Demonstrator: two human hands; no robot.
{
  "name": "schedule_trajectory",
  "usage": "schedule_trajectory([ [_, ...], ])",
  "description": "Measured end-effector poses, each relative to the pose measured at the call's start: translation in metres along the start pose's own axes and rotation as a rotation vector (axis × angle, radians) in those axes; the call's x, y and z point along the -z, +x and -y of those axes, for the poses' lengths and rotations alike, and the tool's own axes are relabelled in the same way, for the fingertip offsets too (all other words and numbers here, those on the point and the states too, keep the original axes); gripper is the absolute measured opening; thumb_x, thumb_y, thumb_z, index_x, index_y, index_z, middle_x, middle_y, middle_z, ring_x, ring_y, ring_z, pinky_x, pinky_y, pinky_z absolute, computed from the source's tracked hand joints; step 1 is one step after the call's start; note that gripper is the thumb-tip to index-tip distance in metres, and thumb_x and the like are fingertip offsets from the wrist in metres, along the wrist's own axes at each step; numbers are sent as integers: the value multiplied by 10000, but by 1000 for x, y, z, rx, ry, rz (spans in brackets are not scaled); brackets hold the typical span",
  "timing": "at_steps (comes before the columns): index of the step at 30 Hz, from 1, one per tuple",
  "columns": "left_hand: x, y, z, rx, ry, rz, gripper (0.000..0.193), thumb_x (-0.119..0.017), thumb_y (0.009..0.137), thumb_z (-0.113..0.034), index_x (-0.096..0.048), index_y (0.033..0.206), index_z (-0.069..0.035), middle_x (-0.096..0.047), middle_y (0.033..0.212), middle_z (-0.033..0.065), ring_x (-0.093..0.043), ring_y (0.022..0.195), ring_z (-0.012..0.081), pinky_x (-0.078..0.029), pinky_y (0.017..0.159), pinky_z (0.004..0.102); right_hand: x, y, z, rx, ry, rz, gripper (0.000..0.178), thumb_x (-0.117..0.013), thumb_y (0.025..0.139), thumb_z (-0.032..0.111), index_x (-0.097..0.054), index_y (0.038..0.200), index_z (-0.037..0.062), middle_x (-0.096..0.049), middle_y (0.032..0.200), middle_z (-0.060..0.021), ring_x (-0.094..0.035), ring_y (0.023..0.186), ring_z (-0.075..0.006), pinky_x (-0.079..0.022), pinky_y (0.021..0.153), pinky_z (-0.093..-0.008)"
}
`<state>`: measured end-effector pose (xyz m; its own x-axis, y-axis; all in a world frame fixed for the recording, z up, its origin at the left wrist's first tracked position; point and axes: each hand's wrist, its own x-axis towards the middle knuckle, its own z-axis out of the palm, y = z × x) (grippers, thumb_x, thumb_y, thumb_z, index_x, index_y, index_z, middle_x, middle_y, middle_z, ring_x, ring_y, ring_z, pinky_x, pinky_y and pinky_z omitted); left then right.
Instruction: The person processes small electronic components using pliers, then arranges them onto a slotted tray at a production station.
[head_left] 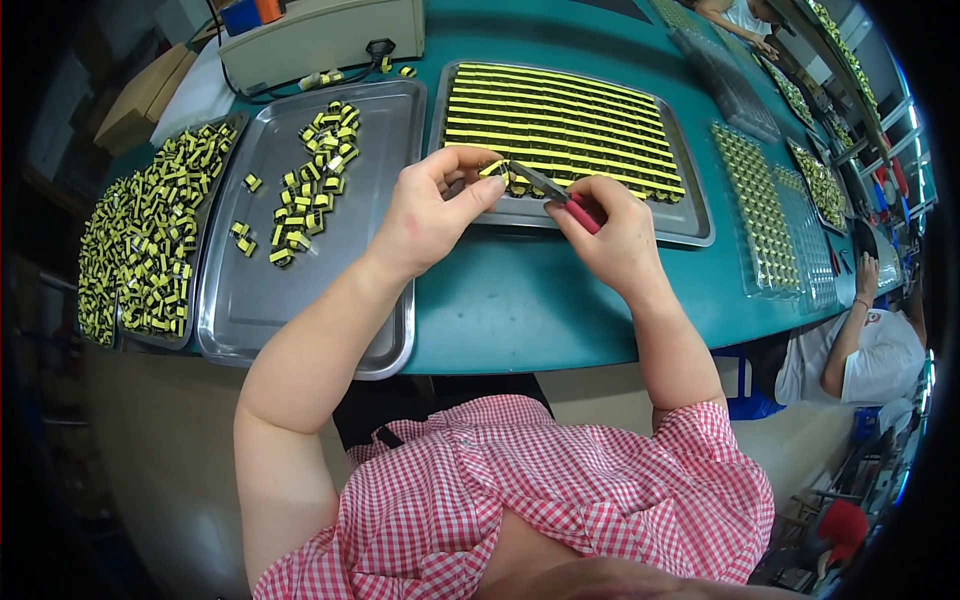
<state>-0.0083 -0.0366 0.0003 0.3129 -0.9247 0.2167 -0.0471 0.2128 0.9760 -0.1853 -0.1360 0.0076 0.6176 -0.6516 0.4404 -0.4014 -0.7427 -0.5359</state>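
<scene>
Pinching a yellow-banded electronic component [493, 169], long axis unclear, at the fingertips of the left hand [430, 208]; clasping red-handled pliers [544, 184] in the right hand [614, 228], pointing them lengthwise forward-left toward that pinch.

A matte green tabletop [520, 335] spread across the view. At its far left stood a beige, box-shaped metal instrument housing [325, 48] with a round black plug [380, 47] at its front corner and a thin black cable [226, 75] beside it. A small blue-and-orange box [245, 14] sat on top. Farther left, an open brown cardboard box [147, 95] lay next to a flat white pack [195, 97]. On the right were stacked clear plastic trays [725, 85]; beyond, a co-worker in a pale short-sleeved shirt [855, 355] sat above a pale, glossy floor [180, 450].
</scene>
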Motion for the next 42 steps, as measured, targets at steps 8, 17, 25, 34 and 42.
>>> schedule_trajectory([
  [8, 0, 1, -1, 51, -57, 20, 311, -565, 843, -112, -498, 1114, 25, -612, 1004, 88, -532, 738, 84, -411, 599, 195, 1, 1, 0, -198, 357, 211, 216, -633, 808, 218, -607, 868, 12, -615, 730, -74, -578, 618, -172, -473, 584, -276],
  [17, -9, -4, 13, -95, -171, 159, 317, -564, 842, -29, -535, 1157, -27, -576, 1015, 55, -602, 921, 155, -483, 791, 252, -8, -2, 1, -483, 1418, 540, 309, -433, 930, 276, -512, 1062, 8, -592, 835, -148, -575, 679, -195, -475, 607, -295],
  [25, -7, -6, 9, 5, -171, 277, 387, -594, 844, -91, -489, 1207, -10, -542, 1093, 61, -546, 935, 117, -464, 846, 265, -7, -5, 4, -531, 1461, 517, 277, -518, 884, 261, -514, 1017, 19, -560, 786, -98, -544, 685, -166, -459, 605, -293],
  [34, -10, -7, -1, 226, -503, 110, 484, -339, 952, -378, -366, 1234, 14, -555, 953, 130, -594, 760, 178, -521, 648, 289, -8, -12, 8, -25, 699, 119, 315, -655, 738, 10, -557, 1037, 11, -574, 884, -37, -532, 752, -117, -439, 699, -250],
  [42, -13, -11, -8, 211, -527, 117, 568, -230, 955, -444, -358, 1243, 29, -568, 1003, 159, -569, 877, 191, -473, 771, 306, -17, -10, 17, 593, 256, -83, 411, -686, 521, -84, -579, 898, 40, -621, 855, -73, -564, 706, -206, -431, 639, -280],
])
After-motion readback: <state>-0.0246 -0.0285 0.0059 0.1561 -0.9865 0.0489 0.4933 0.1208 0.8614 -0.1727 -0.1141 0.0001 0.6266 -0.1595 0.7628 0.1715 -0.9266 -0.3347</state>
